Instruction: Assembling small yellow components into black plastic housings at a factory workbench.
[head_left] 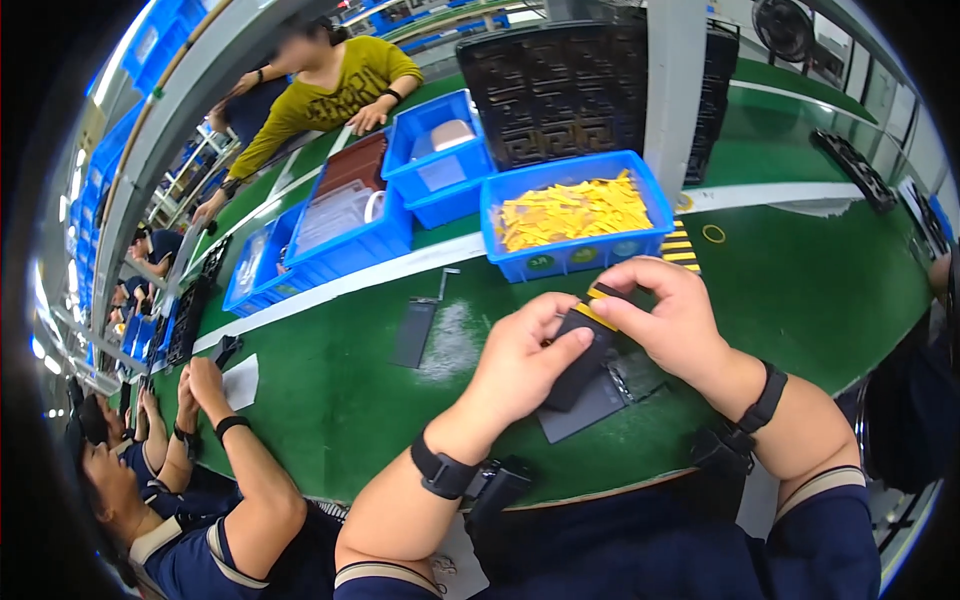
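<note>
My left hand [508, 368] grips a flat black rectangular block [574, 378], thumb on top, tilted above the table. At the block's upper end lies a yellow strip [597, 317]. My right hand [668, 318] pinches this strip between thumb and forefinger; part of the strip is hidden by the fingers. Under the block, a flat dark grey battery-like piece [590, 412] rests on the green table [480, 455], with a thin connector tab at its right side. A similar grey piece [413, 335] with a thin tab lies farther left.
A blue bin [585, 262] of yellow strips stands just beyond my hands. Other blue bins [375, 245] hold brown and clear parts at the left. A yellow ring [713, 234] lies at the right. Co-workers sit at the left, and one person in yellow-green [340, 85] stands across.
</note>
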